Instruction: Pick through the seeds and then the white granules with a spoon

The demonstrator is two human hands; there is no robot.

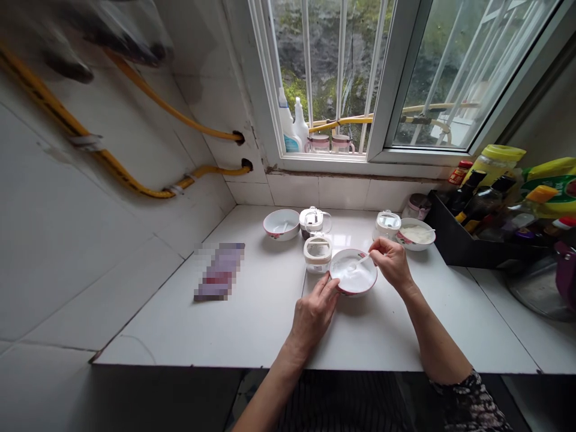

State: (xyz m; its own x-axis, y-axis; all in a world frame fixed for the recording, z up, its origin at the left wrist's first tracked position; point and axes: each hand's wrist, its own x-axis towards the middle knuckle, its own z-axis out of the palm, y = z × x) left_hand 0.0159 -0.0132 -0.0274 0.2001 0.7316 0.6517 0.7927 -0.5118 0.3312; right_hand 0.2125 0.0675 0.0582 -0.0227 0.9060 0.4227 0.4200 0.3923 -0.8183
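A bowl of white contents (355,281) with a red-edged rim rests on the counter in front of me. My left hand (315,309) has its fingers against the bowl's left side, holding its rim. Pinched in my right hand (390,261) is a white spoon (361,261), its tip in the white contents. Just left of the bowl stands a clear jar with a cream lid (317,252), and a similar lidded jar (311,221) is behind it. Beyond my right hand are another jar (387,224) and a bowl with pale contents (416,234).
A bowl with a spoon in it (281,225) sits at the back left of the white counter (252,324). A blurred purple packet (220,271) lies further left. A black box of bottles (481,246) and a metal pot (535,291) are at the right.
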